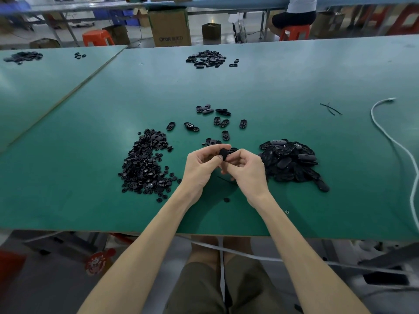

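Both hands, left hand (200, 165) and right hand (246, 169), fingers pinching small black oval part (225, 153), matte, rounded

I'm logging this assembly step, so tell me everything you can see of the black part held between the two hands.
The black part is small, matte and plastic-looking, with a rounded end showing at the top. The left hand pinches it and the right hand grips its other side, hiding the rest. It is held above the green table.

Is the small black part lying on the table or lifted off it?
Lifted. The left hand and right hand pinch the black part between them, above the table.
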The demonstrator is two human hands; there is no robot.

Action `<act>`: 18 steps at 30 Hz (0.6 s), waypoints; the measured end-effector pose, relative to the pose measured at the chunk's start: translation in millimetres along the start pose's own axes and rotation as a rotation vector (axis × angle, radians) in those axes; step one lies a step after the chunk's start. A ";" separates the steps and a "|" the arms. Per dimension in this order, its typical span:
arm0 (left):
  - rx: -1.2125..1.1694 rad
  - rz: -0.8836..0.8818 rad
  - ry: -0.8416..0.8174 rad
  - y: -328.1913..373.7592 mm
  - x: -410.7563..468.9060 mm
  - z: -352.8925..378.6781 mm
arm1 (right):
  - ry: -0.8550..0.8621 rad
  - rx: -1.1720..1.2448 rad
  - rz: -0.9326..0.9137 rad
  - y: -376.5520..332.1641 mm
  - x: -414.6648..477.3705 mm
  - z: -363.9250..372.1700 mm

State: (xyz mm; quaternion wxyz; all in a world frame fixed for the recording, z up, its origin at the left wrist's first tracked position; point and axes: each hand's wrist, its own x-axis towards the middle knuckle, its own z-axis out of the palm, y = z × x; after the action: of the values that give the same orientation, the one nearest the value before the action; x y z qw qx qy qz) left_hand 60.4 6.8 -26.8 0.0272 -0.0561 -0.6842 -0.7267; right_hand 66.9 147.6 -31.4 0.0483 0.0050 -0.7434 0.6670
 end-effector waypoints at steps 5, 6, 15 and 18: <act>-0.004 0.001 -0.008 -0.5 0.7 -0.9 | 0.000 -0.014 -0.001 -1.2 -0.1 1.3; -0.006 0.002 -0.011 -0.8 0.9 -1.4 | -0.001 -0.014 -0.001 -1.5 -0.1 1.5; -0.081 -0.010 -0.082 -3.4 4.4 -8.2 | 0.034 0.087 0.002 -2.9 -0.7 0.9; -0.091 -0.005 -0.082 -3.0 4.3 -8.4 | 0.025 0.095 -0.003 -2.7 -0.4 0.8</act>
State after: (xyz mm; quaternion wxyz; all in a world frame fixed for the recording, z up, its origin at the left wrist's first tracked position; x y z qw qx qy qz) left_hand 55.4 -1.2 -29.7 -0.0054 -0.0852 -0.6510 -0.7542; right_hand 67.4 146.5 -28.8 0.0585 0.0000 -0.7102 0.7016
